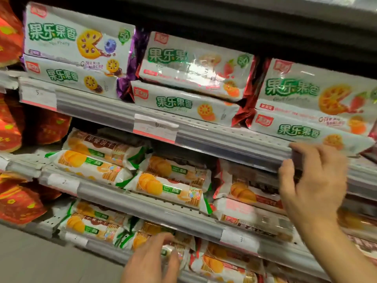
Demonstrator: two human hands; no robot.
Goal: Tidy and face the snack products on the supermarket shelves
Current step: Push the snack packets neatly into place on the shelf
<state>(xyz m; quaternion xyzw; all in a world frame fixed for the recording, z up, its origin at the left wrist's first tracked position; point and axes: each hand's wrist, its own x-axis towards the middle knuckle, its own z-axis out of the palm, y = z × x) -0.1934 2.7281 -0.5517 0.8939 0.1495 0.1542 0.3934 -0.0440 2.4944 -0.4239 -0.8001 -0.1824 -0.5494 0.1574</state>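
Note:
White fruit-biscuit packs with green lettering lie stacked on the top shelf: a purple-edged stack [71, 50] at the left, a red-edged stack [189, 78] in the middle and another at the right. The lowest right pack [302, 131] overhangs the shelf rail. My right hand [314, 178] reaches up to it, with bent fingertips touching its front edge and the thumb spread below the rail. On the lowest shelf my left hand [151, 260] grips the end of a green-trimmed round-biscuit pack [142, 237] between fingers and thumb.
The middle shelf holds green-trimmed biscuit packs [91, 162] and red-trimmed ones [251, 190]. Red and orange foil bags [12, 127] fill the bays at the far left. Grey price rails with paper tags [155, 129] front each shelf. Grey floor [40, 260] shows at the lower left.

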